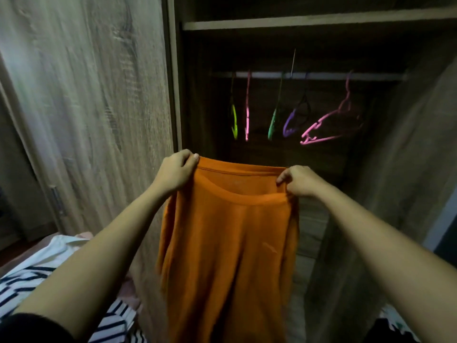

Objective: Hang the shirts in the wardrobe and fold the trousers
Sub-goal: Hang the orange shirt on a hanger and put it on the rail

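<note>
Shirt: orange shirt (230, 243) held up in front of the open wardrobe (272, 26), neckline uppermost and facing the camera, body hanging straight down below the bottom edge of the view.
Left hand: left hand (176, 170) raised at the shirt's upper left corner, knuckles up, fingers curled and pressed together with the thumb, pinching the shoulder fabric.
Right hand: right hand (300, 180) at the upper right corner, slightly lower than the left, thumb and fingers closed in a pinch on the cloth beside the collar.
Arms: both forearms bare, reaching forward and upward from the lower corners, well apart, with the shirt stretched between them.
In the way: the shirt covers the lower middle of the wardrobe opening.
Wardrobe: wood-grain door (86, 95) to the left, a shelf across the top, a rail (321, 76) beneath it in dim light.
On the rail: five empty hangers, namely yellow hanger (234, 122), pink hanger (247, 112), green hanger (273, 122), purple hanger (293, 120), and a larger pink hanger (329, 125) turned sideways at the right.
Lower left: striped garment (22, 283) and a white garment (57, 246) lying in a heap beside the left arm.
</note>
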